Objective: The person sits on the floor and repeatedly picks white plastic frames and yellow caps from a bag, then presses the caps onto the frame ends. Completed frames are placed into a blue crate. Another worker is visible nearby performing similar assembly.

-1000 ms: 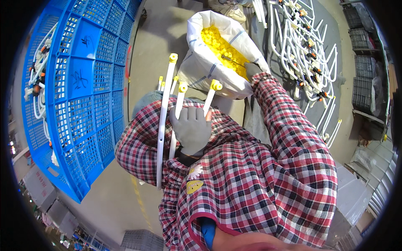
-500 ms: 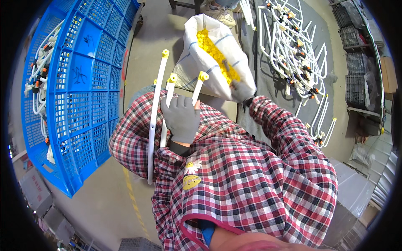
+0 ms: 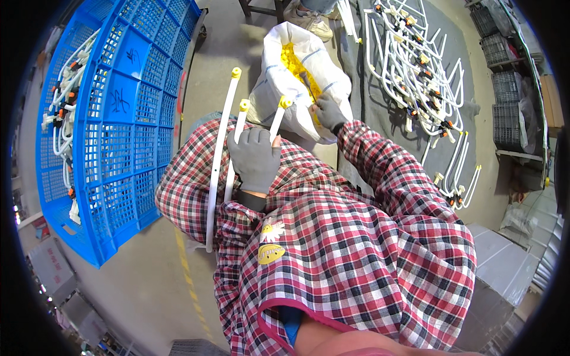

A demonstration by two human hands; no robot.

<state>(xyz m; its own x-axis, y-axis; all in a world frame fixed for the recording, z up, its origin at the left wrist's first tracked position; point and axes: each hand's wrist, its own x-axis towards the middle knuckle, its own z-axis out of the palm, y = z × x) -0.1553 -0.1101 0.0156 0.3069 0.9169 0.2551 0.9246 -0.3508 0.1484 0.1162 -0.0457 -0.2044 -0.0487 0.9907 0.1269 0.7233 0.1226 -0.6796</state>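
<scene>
Grey-gloved right hand shifted left, gripping dark rod at white sack rim; left hand clasps white tubes fore-aft, yellow tips forward.

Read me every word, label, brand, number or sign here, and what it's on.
Blue crate: dark handwritten marks on its side panels; I won't copy them out.
Yellow patch on the checked garment: dark lettering, too small to read surely.
Grey box at lower left: red print, too small and blurred.
I make out none on the white tubes or white sack.
</scene>
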